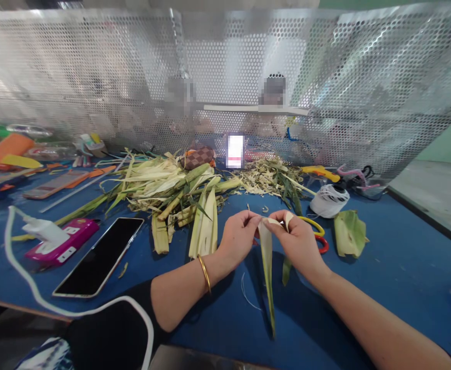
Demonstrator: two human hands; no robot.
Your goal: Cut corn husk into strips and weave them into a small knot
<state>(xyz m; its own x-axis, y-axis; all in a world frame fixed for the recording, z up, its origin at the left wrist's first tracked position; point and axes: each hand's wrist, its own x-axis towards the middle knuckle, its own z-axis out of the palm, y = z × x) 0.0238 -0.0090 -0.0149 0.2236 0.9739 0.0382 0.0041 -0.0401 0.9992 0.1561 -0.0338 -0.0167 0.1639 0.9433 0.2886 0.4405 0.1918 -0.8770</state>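
A pale green strip of corn husk (pixel 266 272) hangs down from between my two hands, its narrow tip near the table's front. My left hand (pixel 241 234) pinches the husk's upper end, thumb against fingers. My right hand (pixel 297 239) is closed on the same husk from the other side, with a curled pale piece showing at its fingers. Behind my right hand lie scissors with a yellow and red handle (pixel 321 244), partly hidden. A thin white thread (pixel 248 295) curves on the blue table below my left hand.
A heap of corn husks (pixel 156 185) spreads across the back, with shredded scraps (pixel 264 174) beside it. At right are a thread spool (pixel 329 200) and a cupped husk piece (pixel 349 234). A phone (pixel 100 257), a purple power strip (pixel 66 240) and a white cable (pixel 29 288) occupy the left.
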